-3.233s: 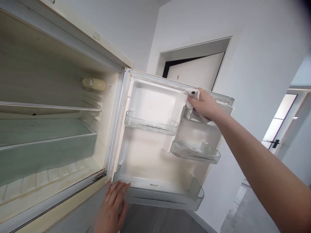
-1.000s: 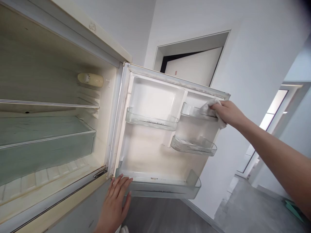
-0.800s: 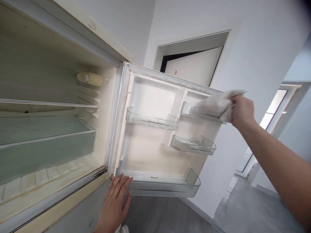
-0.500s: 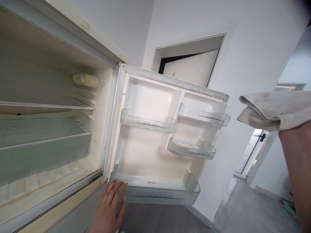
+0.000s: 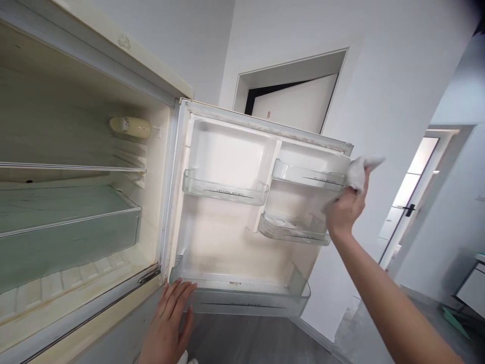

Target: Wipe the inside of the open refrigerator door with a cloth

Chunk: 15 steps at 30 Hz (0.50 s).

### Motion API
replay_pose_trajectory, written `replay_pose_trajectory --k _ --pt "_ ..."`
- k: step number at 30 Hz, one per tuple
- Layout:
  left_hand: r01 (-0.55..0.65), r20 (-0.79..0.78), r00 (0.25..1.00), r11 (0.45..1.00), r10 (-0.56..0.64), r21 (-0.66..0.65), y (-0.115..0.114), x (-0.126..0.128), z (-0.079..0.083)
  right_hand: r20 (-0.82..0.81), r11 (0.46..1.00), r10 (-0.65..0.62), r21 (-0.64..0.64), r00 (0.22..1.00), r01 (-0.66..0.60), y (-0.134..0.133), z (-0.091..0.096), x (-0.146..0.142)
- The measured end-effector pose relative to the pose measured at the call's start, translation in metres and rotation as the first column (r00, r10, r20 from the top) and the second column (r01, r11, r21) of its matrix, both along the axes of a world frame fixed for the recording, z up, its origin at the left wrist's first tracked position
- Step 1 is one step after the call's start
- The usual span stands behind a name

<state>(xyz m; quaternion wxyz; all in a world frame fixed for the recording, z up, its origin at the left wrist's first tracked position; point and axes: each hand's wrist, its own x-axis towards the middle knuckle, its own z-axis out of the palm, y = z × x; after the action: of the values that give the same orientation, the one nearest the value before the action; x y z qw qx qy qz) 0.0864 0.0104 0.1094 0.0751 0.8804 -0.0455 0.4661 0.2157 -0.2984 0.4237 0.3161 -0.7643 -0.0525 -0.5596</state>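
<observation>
Right grip (image 5: 346, 207) shut tight on a small white cloth (image 5: 359, 174), just beside the top clear plastic door shelf (image 5: 306, 177) of an open fridge door (image 5: 227, 242). Left grip (image 5: 166, 318) wide open, fingers (image 5: 178, 293) flat on the low door bin (image 5: 246, 303). Tiny words on the shelves, too small to read. Smooth cream plastic inside, glass shelves (image 5: 68, 220) off to the left, yellow stains along the edges.
</observation>
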Motion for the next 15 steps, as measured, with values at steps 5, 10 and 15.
replay_pose_trajectory --k 5,10,15 --pt "0.003 -0.018 1.0 1.0 -0.003 -0.014 0.001 0.001 -0.004 0.272 0.998 0.047 -0.04 0.961 -0.038 0.034 -0.012 0.005" --pt "0.013 -0.045 0.999 0.999 -0.014 -0.029 0.0 0.0 -0.004 0.209 0.956 0.183 -0.265 0.961 -0.125 0.078 -0.015 -0.012" --pt "0.001 -0.041 0.999 1.0 0.0 0.01 0.0 -0.002 0.002 0.22 0.74 0.21 -0.673 0.953 -0.008 0.081 -0.016 -0.004"
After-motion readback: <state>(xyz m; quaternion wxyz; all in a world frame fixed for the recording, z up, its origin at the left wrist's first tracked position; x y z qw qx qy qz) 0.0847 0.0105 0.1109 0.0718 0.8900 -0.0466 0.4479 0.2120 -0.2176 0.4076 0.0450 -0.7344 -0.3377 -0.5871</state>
